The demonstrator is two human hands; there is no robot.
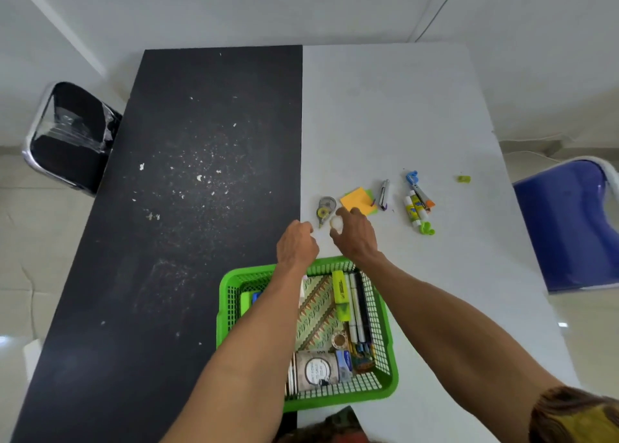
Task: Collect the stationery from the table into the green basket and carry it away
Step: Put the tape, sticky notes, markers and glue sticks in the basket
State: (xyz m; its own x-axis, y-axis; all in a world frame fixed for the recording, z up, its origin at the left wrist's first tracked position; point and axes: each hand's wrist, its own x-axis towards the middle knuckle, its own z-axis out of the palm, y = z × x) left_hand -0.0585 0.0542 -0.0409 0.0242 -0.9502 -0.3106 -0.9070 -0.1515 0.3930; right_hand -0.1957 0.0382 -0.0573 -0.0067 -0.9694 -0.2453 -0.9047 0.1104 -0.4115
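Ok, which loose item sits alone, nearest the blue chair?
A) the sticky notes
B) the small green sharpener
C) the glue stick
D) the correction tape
B: the small green sharpener lies by itself, well to the right of the glue stick, the sticky notes and the correction tape.

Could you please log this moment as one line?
right hand grips white round item | left hand alongside | green basket part-filled | glue sticks uncollected
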